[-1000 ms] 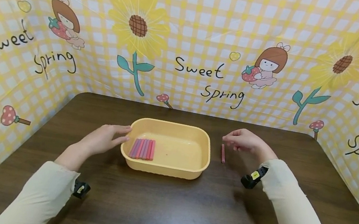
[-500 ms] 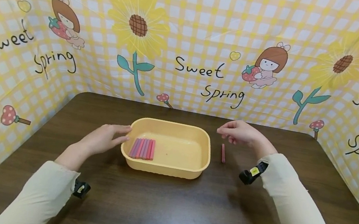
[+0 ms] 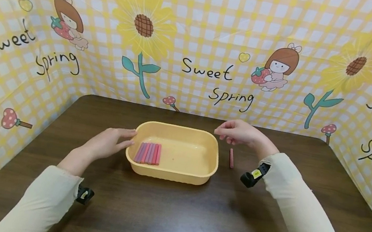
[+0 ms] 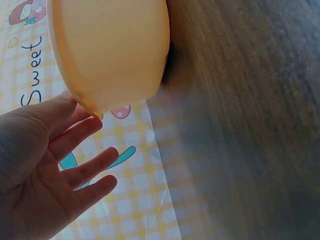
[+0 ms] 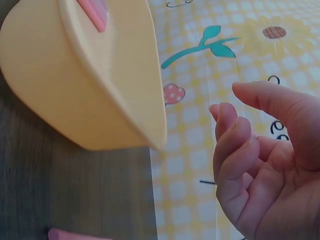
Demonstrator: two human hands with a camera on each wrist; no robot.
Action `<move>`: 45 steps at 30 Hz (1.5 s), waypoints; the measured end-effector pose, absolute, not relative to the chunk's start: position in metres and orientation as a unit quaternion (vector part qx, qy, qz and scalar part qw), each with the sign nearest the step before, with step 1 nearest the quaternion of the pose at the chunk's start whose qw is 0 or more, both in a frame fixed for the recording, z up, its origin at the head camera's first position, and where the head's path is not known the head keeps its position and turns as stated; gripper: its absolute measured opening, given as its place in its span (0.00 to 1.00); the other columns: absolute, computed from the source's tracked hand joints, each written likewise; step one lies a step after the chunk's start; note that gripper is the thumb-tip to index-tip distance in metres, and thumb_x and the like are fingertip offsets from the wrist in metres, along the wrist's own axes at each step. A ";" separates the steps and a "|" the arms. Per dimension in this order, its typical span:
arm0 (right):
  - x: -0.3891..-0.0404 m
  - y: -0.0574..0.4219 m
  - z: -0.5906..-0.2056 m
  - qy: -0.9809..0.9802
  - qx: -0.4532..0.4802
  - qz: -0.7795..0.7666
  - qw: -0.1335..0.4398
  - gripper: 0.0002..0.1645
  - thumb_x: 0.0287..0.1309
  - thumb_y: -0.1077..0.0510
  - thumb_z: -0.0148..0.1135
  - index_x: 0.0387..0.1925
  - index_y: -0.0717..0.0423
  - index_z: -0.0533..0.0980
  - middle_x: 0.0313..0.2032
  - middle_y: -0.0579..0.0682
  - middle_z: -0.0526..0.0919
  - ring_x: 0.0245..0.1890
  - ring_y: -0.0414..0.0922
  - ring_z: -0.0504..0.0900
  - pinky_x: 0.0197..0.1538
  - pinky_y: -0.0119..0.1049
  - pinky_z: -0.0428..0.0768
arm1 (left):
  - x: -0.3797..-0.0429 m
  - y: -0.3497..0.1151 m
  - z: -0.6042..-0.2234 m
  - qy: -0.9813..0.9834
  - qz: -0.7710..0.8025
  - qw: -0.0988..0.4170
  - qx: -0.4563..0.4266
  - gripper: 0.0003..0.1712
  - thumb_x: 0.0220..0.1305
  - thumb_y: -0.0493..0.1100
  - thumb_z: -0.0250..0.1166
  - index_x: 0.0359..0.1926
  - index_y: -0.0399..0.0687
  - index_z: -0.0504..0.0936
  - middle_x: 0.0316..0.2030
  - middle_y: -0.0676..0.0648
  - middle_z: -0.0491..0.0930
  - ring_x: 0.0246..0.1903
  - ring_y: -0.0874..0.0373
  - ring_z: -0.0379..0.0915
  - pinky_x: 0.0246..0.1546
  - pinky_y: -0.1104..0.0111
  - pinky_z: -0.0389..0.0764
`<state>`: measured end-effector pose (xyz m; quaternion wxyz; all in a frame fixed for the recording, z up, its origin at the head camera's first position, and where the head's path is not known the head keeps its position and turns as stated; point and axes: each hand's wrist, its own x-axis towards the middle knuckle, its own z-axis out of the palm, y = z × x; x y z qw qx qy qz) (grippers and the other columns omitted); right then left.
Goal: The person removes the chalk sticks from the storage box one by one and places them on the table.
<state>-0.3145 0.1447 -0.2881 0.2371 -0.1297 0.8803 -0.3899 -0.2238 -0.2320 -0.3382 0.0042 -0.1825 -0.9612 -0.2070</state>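
In the head view, a yellow plastic basin [image 3: 194, 158] stands mid-table. Several pink and purple chalk-like sticks [image 3: 148, 153] lie side by side at its left end. My left hand [image 3: 106, 143] rests thumb and fingertips against the basin's left rim, fingers fairly straight. Behind the basin's far right corner hovers my right hand [image 3: 239, 132], thumb and fingers loosely bent, nothing between them. One loose pink stick [image 3: 231, 158] lies on the table right of the basin, below that hand. Its end also shows at the bottom of the right wrist view, apart from my right hand [image 5: 265, 160].
The brown wooden table [image 3: 163, 214] stretches around the basin. A yellow checked cloth [image 3: 208, 22] with flowers and lettering rises behind the table and on both sides. Black camera straps [image 3: 254, 175] sit on the wrists.
My right hand has moved left and away from me, from above the loose pink stick to near the basin's far right corner. The left hand, basin and sticks stay put.
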 end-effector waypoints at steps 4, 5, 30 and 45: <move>-0.315 0.135 -0.287 0.879 -0.140 -0.386 0.243 0.24 0.61 0.47 0.58 0.50 0.62 0.75 0.27 0.44 0.76 0.20 0.36 0.71 0.23 0.24 0.70 | -0.225 -0.232 -0.339 -0.961 -0.206 0.006 -0.185 0.25 0.66 0.42 0.57 0.62 0.34 0.69 0.61 0.34 0.69 0.62 0.39 0.65 0.63 0.46 0.66; -0.315 0.133 -0.287 0.878 -0.144 -0.386 0.245 0.24 0.61 0.48 0.58 0.50 0.62 0.75 0.27 0.44 0.76 0.20 0.36 0.71 0.23 0.24 0.70 | -0.225 -0.233 -0.339 -0.961 -0.206 0.007 -0.187 0.25 0.66 0.42 0.57 0.61 0.34 0.69 0.61 0.34 0.69 0.62 0.39 0.65 0.62 0.46 0.66; -0.322 0.080 -0.294 0.874 -0.202 -0.334 0.290 0.22 0.62 0.50 0.57 0.49 0.63 0.75 0.31 0.47 0.78 0.20 0.36 0.70 0.25 0.24 0.69 | -0.223 -0.228 -0.338 -0.960 -0.206 0.010 -0.189 0.25 0.66 0.42 0.57 0.61 0.35 0.70 0.61 0.35 0.70 0.62 0.39 0.65 0.62 0.47 0.67; -0.331 0.061 -0.302 0.857 -0.245 -0.327 0.314 0.21 0.62 0.50 0.57 0.48 0.63 0.76 0.29 0.45 0.79 0.22 0.37 0.72 0.27 0.25 0.72 | -0.220 -0.230 -0.336 -0.960 -0.205 0.011 -0.191 0.25 0.66 0.43 0.57 0.61 0.34 0.70 0.60 0.34 0.70 0.61 0.38 0.65 0.62 0.46 0.67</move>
